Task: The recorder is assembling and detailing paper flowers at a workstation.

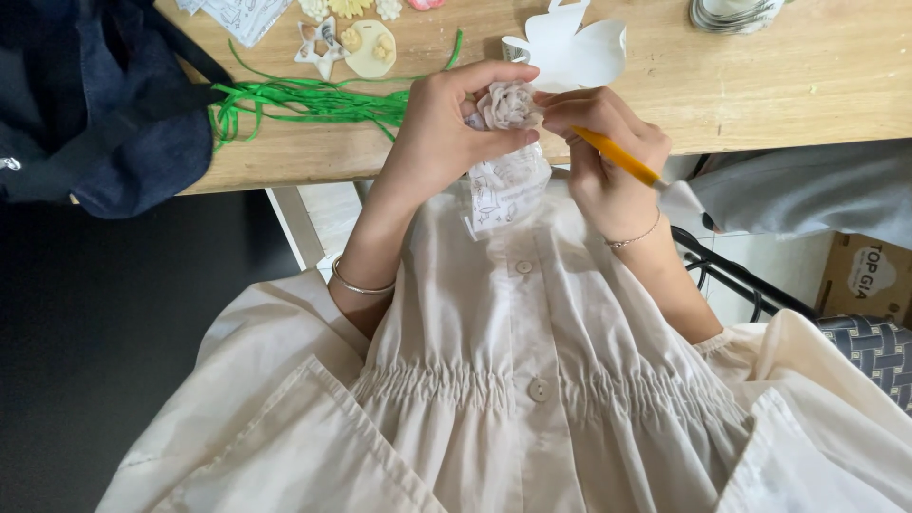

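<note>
Centrally, pale clay rose (510, 104) pinched in left hand (446, 133), right hand (608, 152) beside it gripping yellow tool (622, 159).

Green ribbon (304, 100), dark denim bag (104, 114), white paper cutout (575, 47) on table (807, 85).

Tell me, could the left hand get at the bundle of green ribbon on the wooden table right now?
Probably not at once: the left hand is holding a pale rose-shaped piece. The green ribbon bundle lies just beside it on the wooden table, with nothing between.
</note>
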